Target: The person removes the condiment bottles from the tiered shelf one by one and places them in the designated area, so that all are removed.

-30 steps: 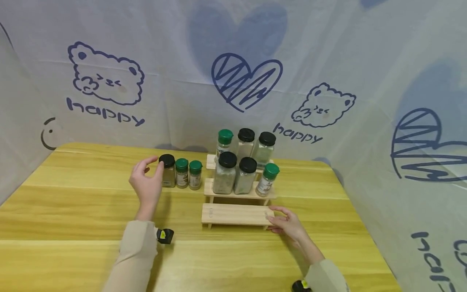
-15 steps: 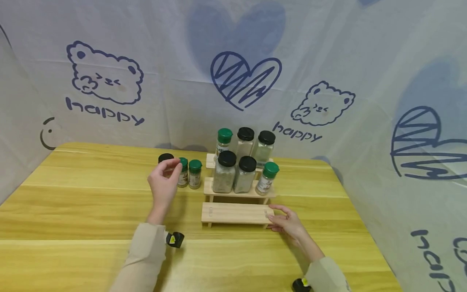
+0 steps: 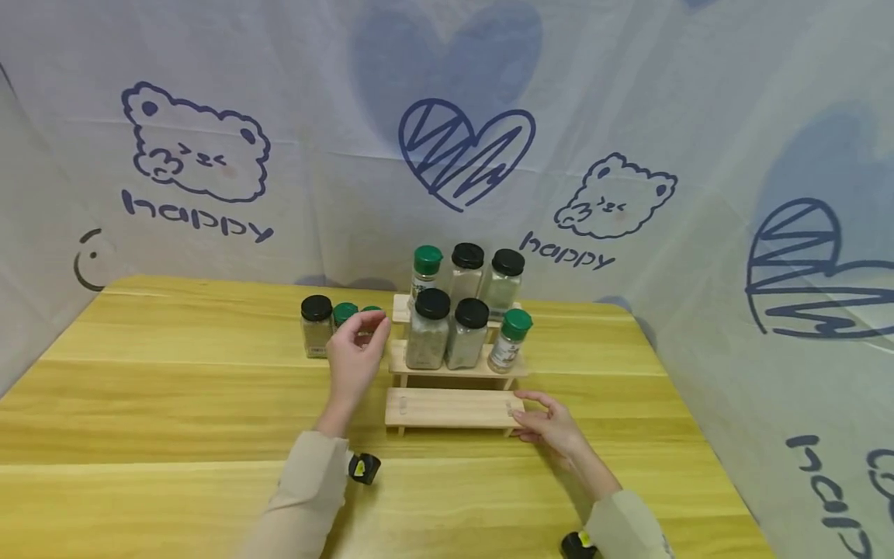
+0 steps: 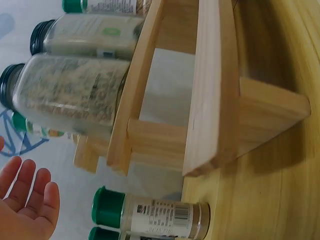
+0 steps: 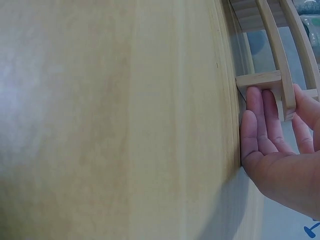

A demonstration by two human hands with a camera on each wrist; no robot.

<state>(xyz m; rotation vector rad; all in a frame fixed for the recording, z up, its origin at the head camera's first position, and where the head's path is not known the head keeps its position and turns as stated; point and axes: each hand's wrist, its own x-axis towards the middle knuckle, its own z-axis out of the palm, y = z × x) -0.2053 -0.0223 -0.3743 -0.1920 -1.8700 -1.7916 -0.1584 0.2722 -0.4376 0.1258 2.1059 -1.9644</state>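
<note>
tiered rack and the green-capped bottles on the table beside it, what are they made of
Tiered rack: matte, probably unvarnished wood; pale grain shows. Green-capped bottles: clear glass or plastic, since contents show through; smooth caps look plastic.

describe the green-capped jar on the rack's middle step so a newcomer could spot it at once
On the wooden table, find the three-step wooden rack. Go to its middle step, at the end nearest the right hand. The small jar there wears a green cap, while its two larger neighbours on that step have black caps.
</note>
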